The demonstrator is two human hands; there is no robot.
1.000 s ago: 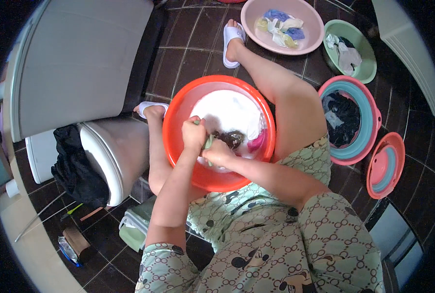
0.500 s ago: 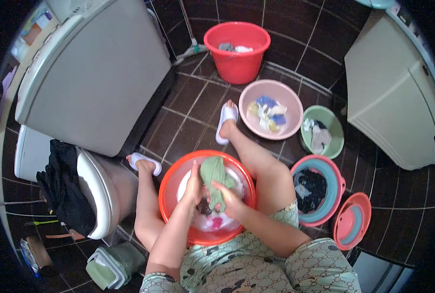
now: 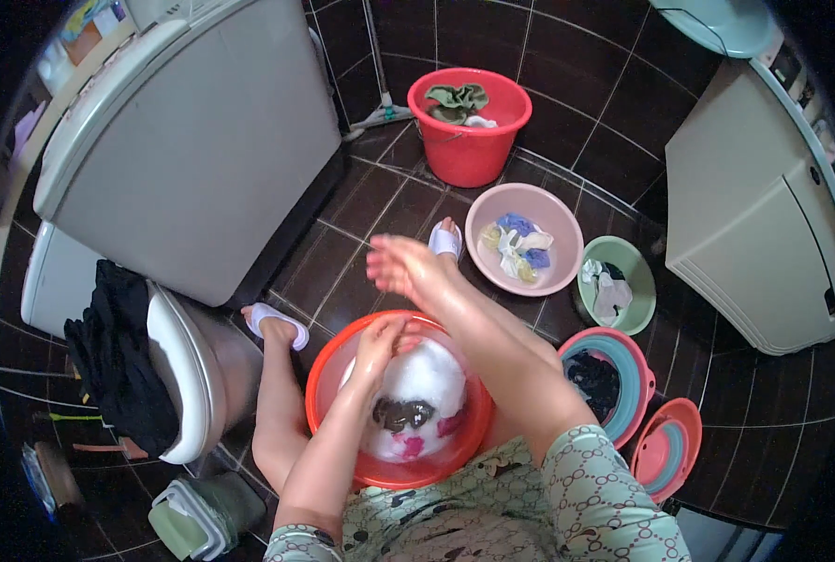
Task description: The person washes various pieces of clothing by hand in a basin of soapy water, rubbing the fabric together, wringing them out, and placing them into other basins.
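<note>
My left hand (image 3: pixel 385 344) hovers over the far left part of the orange-red basin (image 3: pixel 319 375), fingers loosely bent and holding nothing. In the basin lie white suds (image 3: pixel 425 377), a patch of dark water or cloth (image 3: pixel 403 413) and some bright pink cloth (image 3: pixel 408 444). Stretched out beyond the basin's far rim, my right hand (image 3: pixel 406 267) has its fingers extended and nothing in them. A green cloth (image 3: pixel 457 101) lies crumpled in the red bucket (image 3: pixel 473 155) at the back, next to something white.
To the right stand a pink basin (image 3: pixel 478 239) with pale and blue laundry, a green basin (image 3: pixel 647 304) and two pink-and-blue folding basins (image 3: pixel 635 375). Black cloth (image 3: pixel 122 356) drapes over the toilet (image 3: pixel 188 375) at left. A lidded bin (image 3: pixel 202 515) sits near left.
The green cloth has left my hands and is now in the red bucket. My right hand has moved forward from the basin, while my left has stayed over it and risen slightly.
</note>
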